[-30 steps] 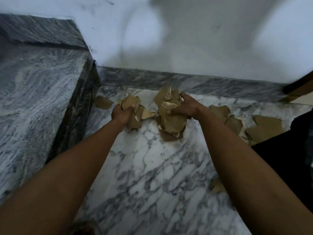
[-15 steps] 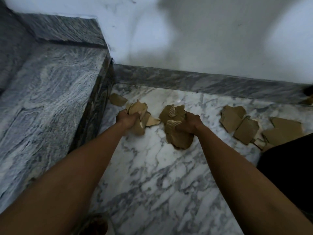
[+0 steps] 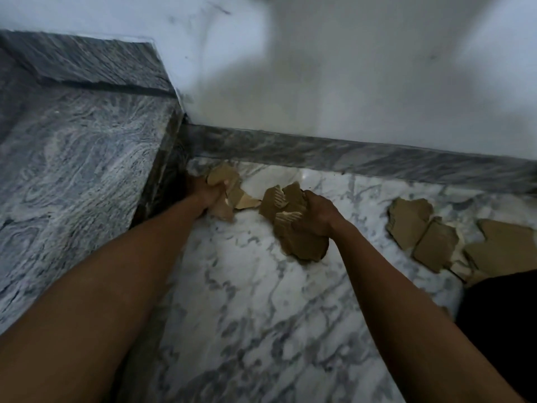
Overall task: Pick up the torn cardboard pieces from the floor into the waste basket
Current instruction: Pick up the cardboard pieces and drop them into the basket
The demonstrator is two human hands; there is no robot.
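Note:
My left hand (image 3: 207, 196) is closed on a bunch of torn brown cardboard pieces (image 3: 229, 189) in the corner where the grey step meets the wall. My right hand (image 3: 315, 216) grips a bigger stack of torn cardboard (image 3: 293, 228), held just above the white marble floor. More torn cardboard pieces (image 3: 436, 237) lie flat on the floor to the right, near the skirting. No waste basket shows in the head view.
A raised grey granite step (image 3: 72, 184) fills the left side, its dark riser beside my left hand. A grey skirting (image 3: 348, 154) runs along the white wall. A black shape (image 3: 502, 330), partly cut off, sits at the right edge.
My left hand has moved left into the corner, onto the lone piece that lay beside the step. The right hand keeps its stack. The view has shifted left.

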